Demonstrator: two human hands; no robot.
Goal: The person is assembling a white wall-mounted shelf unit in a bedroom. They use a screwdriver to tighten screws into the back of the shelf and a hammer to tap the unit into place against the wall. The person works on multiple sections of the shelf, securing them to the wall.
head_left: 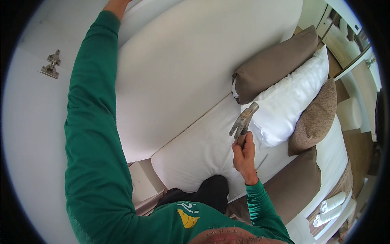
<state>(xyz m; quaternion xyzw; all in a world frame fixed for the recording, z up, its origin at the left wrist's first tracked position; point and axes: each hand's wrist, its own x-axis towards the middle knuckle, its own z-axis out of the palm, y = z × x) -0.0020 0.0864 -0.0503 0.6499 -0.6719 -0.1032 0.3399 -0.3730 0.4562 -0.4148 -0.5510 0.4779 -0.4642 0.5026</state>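
My right hand point(245, 160) is closed around the handle of a claw hammer point(245, 118), held up over the white bed with its metal head pointing away from me. A thin metal rod point(262, 161) shows beside the heel of this hand; whether I hold it or it lies on the bed I cannot tell. My left arm, in a green sleeve, stretches far up along the white panel. Only the wrist and back part of my left hand point(118, 6) show at the upper edge, and its fingers are out of view. Close to that sleeve, a metal cabinet hinge point(52, 65) is fixed on the white panel point(36, 122).
A large off-white padded headboard point(183, 69) rises behind the mattress point(195, 158). Brown pillows point(280, 65), a white pillow point(284, 105) and a textured cushion point(317, 118) lie to the right. Rolled white towels point(331, 207) rest farther right. A pale bedside unit point(144, 183) stands below the headboard.
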